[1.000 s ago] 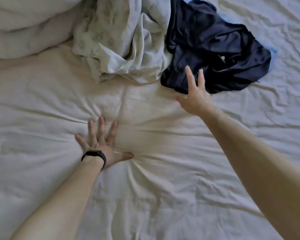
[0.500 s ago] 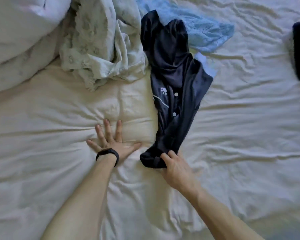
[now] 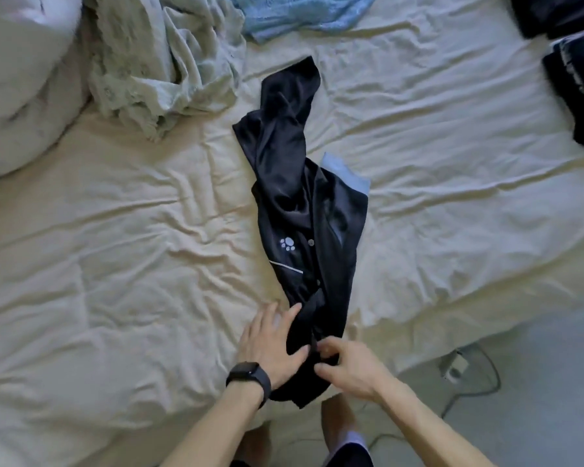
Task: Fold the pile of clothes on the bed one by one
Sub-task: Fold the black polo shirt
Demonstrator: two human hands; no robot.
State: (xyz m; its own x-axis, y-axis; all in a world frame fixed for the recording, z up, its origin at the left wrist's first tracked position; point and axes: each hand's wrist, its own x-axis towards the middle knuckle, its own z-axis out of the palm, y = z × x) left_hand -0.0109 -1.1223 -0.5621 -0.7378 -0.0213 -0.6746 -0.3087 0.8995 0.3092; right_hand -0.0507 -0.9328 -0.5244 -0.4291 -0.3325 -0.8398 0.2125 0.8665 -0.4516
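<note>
A: Your left hand lies flat-fingered on the near end of the navy satin button-up shirt.
B: And your right hand pinches that same end, the shirt lying long across the rumpled cream bedsheet.

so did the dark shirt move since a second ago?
Yes. The dark shirt, bunched beside the pale green garment before, now lies stretched toward the near edge of the bed, right hand pinching its near end.
</note>
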